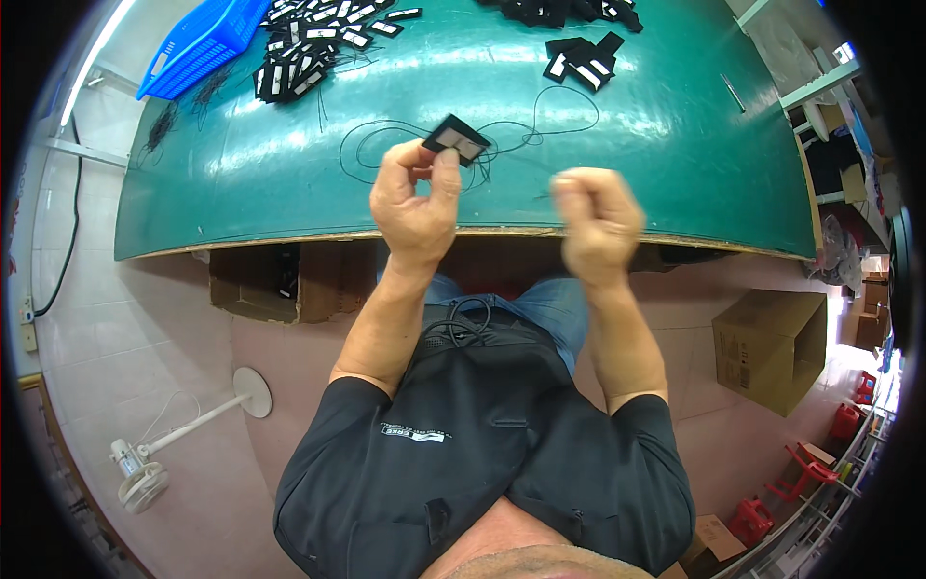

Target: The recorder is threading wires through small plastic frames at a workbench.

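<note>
My left hand (415, 203) pinches a small flat black piece (455, 141) with a pale label between thumb and fingers, just above the near part of the green table. Thin dark cord (536, 131) lies in loose loops around and behind that piece; whether it is fastened to the piece I cannot tell. To the right, my right hand (600, 220) is raised over the table's front edge, blurred by motion. Its fingers are curled closed, and anything between them is hidden in the blur.
Heaps of similar black pieces (323, 34) lie at the far left, with a smaller pile (585, 64) at the far right. A blue plastic basket (204, 46) stands at the left edge. A thin metal tool (733, 93) lies right. Cardboard boxes (757, 347) and a white fan (145, 482) flank me.
</note>
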Tool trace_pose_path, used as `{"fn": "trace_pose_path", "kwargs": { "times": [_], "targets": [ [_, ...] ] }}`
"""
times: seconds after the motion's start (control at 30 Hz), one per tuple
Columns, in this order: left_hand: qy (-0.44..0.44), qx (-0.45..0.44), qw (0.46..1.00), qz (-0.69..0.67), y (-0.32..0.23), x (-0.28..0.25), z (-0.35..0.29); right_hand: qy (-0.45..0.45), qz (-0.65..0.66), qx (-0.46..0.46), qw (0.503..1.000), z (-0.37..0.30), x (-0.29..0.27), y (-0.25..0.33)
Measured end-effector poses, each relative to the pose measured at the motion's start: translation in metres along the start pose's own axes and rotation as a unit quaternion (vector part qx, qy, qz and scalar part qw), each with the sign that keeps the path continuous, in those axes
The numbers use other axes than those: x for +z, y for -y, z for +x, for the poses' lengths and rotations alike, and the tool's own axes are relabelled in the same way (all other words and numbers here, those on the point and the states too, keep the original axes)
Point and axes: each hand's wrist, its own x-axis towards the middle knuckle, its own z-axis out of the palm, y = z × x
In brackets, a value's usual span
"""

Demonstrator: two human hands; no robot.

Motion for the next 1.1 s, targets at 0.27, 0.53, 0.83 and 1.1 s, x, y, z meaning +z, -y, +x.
{"fn": "trace_pose_path", "kwargs": {
  "times": [0.27, 0.53, 0.83, 1.1],
  "targets": [
    [-0.053, -0.03, 0.998, -0.004, 0.023, -0.021, 0.02, -0.363, 0.053, -0.042, 0.929, 0.04, -0.228, 0.013],
    [-0.025, -0.018, 0.999, 0.013, 0.015, -0.01, 0.013, -0.328, -0.028, 0.067, 0.942, 0.017, -0.17, -0.012],
    [0.047, 0.046, 0.998, 0.017, -0.007, 0.014, -0.008, 0.033, -0.001, 0.106, 0.994, -0.007, 0.034, -0.013],
    [-0.01, 0.03, 0.998, 0.06, 0.007, -0.003, 0.004, -0.07, 0.017, 0.001, 0.997, 0.002, -0.027, -0.012]
  ]
}}
